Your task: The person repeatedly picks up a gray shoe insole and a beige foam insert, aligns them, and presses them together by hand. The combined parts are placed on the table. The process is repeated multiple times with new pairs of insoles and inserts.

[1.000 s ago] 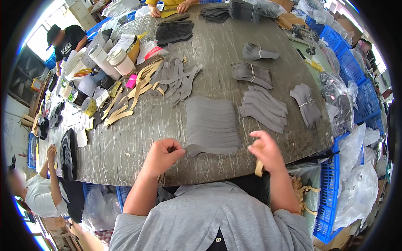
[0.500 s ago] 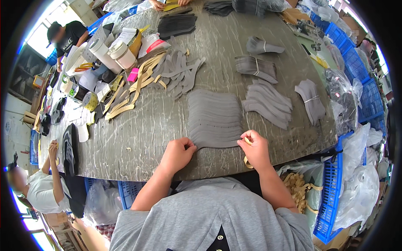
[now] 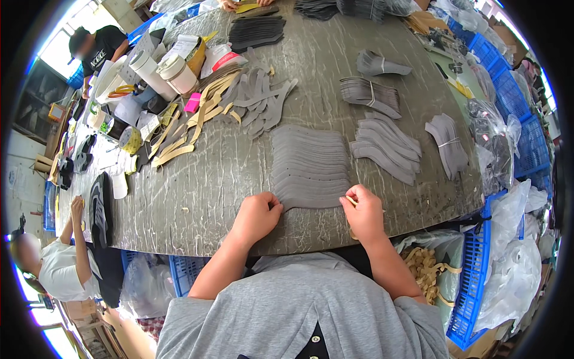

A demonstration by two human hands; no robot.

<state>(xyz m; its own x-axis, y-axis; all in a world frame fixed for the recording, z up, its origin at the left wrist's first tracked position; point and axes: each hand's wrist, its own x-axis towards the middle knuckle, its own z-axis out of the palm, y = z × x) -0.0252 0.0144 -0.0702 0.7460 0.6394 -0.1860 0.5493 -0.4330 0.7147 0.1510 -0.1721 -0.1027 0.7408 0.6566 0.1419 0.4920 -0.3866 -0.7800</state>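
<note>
Overlapping rows of grey, curved fabric-like pieces (image 3: 311, 158) lie fanned out in front of me on the table. At the left end of the nearest piece, my left hand (image 3: 258, 216) is closed, thumb and fingers pinching its edge. My right hand (image 3: 363, 210) is closed at the opposite end of that same piece. A narrow cream strip (image 3: 351, 201) also sits between the right fingers, and part of it hangs below the hand. The finger pads of both hands are mostly hidden.
Right of the fan lie loose grey pieces (image 3: 388, 146) and tied bundles (image 3: 448, 143). Grey and cream strips (image 3: 206, 113) are heaped at left, beside white containers (image 3: 176, 75). A blue crate (image 3: 469, 287) stands below the table's right edge. Co-workers are at the left and far side.
The view has shifted slightly. Both hands stay at the ends of the nearest grey piece, and less of the cream strip shows below my right hand.
</note>
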